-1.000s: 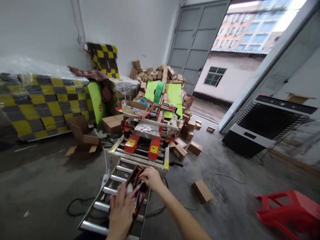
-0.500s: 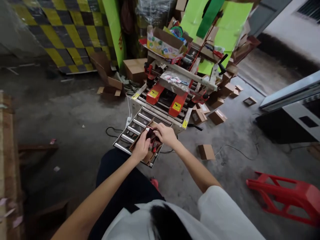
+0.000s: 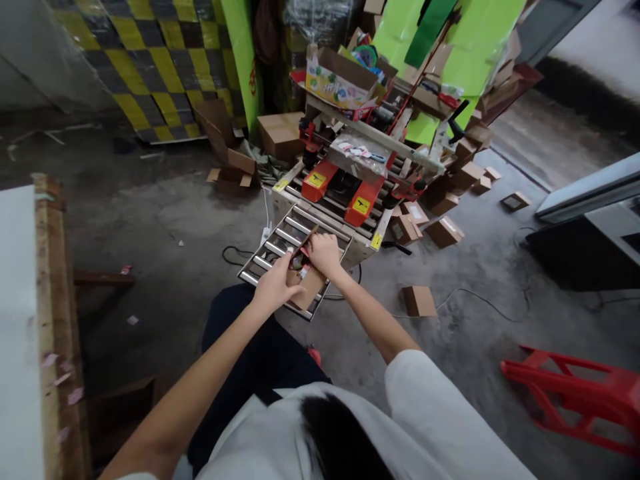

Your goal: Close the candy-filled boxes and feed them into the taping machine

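Note:
A small brown cardboard box [image 3: 309,285] lies on the silver roller conveyor [image 3: 273,248] in front of me, with dark and red items showing inside it. My left hand [image 3: 275,288] presses on the box's left side, fingers curled over a flap. My right hand [image 3: 324,253] rests on the far right of the box, fingers bent down onto its flap. Beyond the rollers stands the carton-sealing machine [image 3: 345,187] with red-orange guards.
Small sealed cartons [image 3: 418,301] lie scattered on the concrete floor right of the machine. A red plastic stool [image 3: 575,393] lies tipped at the right. A wooden bench edge [image 3: 55,300] runs along the left. Cables [image 3: 240,253] trail beneath the conveyor.
The view dropped from the room down onto the conveyor. Both hands stayed on the box, and its flaps have folded further over the contents.

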Demonstrator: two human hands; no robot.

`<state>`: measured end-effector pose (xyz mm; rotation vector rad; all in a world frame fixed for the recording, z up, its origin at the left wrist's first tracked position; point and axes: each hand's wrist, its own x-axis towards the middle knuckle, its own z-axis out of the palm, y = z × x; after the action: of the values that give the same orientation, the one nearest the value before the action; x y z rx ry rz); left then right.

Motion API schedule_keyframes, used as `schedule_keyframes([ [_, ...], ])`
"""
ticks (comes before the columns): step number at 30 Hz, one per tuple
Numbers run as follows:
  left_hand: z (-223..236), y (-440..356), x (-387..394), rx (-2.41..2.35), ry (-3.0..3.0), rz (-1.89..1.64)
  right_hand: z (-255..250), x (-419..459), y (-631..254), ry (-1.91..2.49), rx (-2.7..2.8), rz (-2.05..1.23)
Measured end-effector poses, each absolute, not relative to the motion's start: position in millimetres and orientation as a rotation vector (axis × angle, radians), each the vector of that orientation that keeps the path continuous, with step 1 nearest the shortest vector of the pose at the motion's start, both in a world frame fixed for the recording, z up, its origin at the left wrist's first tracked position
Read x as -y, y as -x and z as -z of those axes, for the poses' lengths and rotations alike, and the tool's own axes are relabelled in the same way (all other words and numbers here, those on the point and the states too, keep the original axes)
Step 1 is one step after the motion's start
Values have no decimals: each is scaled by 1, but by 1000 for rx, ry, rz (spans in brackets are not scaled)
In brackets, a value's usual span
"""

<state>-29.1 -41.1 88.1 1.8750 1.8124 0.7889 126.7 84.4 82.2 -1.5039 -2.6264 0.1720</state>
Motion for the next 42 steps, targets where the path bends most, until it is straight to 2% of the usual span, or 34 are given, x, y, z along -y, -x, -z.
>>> schedule_keyframes([
  [2, -87, 28, 38, -1791, -1828, -692, -81, -73, -129, 1517, 2516, -159],
  [8, -84, 28, 38, -1684, -1860, -744, -62, -35, -123, 1343, 2432, -298],
  [14, -67, 23, 43, -1596, -1998, -774, -60, -44, -120, 1427, 2393, -320],
  [21, -66, 25, 45, -1581, -1923, -599, -44, -14, -127, 1731, 1867, -225],
  [24, -60, 25, 39, -1503, -1802, -654, -48, -17, -124, 1730, 2086, -252],
  [29, -46, 22, 27, -1332, -1482, -942, -69, -35, -130, 1708, 2412, -287],
  [37, -53, 35, 32, -1076, -927, -1099, -53, 36, -141, 1271, 2660, -196],
  [42, -41, 46, 55, -1310, -499, -1289, -57, -41, -143, 1291, 2673, -131],
])
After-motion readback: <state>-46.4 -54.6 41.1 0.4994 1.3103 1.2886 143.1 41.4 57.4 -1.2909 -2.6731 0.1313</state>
